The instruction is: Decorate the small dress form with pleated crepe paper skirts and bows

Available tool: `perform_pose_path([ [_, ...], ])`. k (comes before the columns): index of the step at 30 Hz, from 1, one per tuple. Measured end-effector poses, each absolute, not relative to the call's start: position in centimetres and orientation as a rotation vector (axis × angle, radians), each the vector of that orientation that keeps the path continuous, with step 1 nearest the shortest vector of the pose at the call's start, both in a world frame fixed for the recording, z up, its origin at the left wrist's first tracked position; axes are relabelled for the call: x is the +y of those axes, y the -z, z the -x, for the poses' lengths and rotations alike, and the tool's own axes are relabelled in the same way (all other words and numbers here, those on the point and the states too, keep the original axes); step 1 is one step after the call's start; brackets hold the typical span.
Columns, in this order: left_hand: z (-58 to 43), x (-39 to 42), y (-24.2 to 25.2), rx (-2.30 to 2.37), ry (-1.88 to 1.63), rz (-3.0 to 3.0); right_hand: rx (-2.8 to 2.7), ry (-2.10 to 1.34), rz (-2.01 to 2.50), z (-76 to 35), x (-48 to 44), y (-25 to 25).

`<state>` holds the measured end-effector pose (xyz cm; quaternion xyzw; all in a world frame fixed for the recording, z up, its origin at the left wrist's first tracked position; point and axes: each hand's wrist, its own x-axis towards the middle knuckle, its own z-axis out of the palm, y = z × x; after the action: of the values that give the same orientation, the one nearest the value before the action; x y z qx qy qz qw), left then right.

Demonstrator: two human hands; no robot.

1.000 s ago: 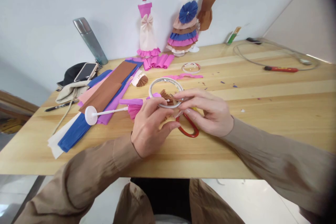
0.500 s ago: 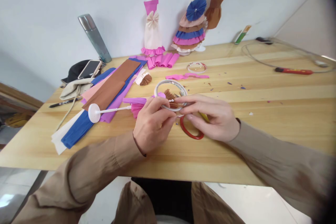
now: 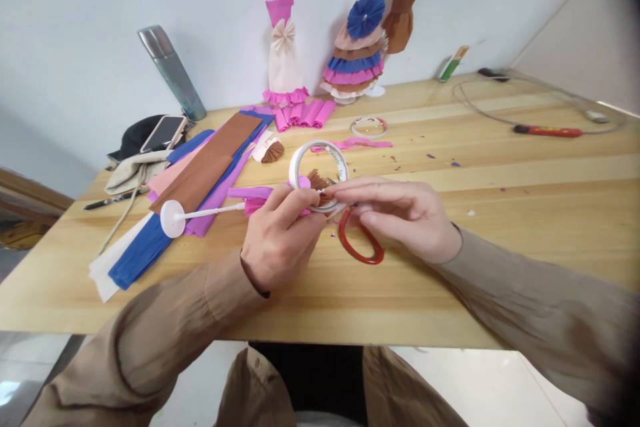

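Left fingers [image 3: 301, 201] holding white tape roll [image 3: 295, 161], right fingers [image 3: 383, 191] alongside — grip unclear, capped flask [image 3: 173, 73] — contents hidden

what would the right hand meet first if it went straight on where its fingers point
Likely the white tape roll, which the right hand touches or nearly touches, then the left hand holding it; depth is unclear.

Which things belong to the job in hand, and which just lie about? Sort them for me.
Seemingly in the job:
tape, held by the left hand, right hand close to it
brown pleated piece, seen through the tape
scissors, by the right hand
coloured strips

Seemingly just lying about:
flask
phone
pen
red tool
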<state>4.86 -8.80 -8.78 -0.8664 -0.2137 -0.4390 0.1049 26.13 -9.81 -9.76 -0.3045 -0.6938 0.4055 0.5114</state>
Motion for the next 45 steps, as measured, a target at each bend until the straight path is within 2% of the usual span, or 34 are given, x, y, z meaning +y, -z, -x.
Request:
perform_pose_path([
  [5,-4.8,-8.7,9.0,-0.63,1.256,2.547,-1.491,-1.062,0.675,-26.1,-9.6,9.8],
  [11,-4.9,-9.3,8.9,-0.635,1.287,2.591,-1.457,-0.844,0.725,-25.9,-10.2,9.6],
  [16,-4.6,-8.8,8.7,-0.796,1.471,2.566,-1.379,-0.472,0.921,-26.5,-9.4,9.4],
  [18,-4.3,-8.4,8.7,-0.852,1.528,2.541,-1.372,-0.42,0.955,-27.1,-8.8,9.5],
  [25,-4.4,-8.4,8.8,-0.763,1.439,2.491,-1.578,-0.71,1.053,-26.6,-8.5,10.4],
  [32,-4.9,-8.8,8.7,-0.688,1.342,2.509,-1.409,-1.075,0.999,-25.5,-9.0,9.9],
  [39,-5.0,-8.7,8.8,-0.748,1.348,2.507,-1.197,-0.953,1.014,-26.5,-8.3,9.6],
  [45,-5.1,-8.8,9.1,-0.723,1.336,2.521,-1.408,-0.994,1.071,-25.8,-8.6,9.5],
])
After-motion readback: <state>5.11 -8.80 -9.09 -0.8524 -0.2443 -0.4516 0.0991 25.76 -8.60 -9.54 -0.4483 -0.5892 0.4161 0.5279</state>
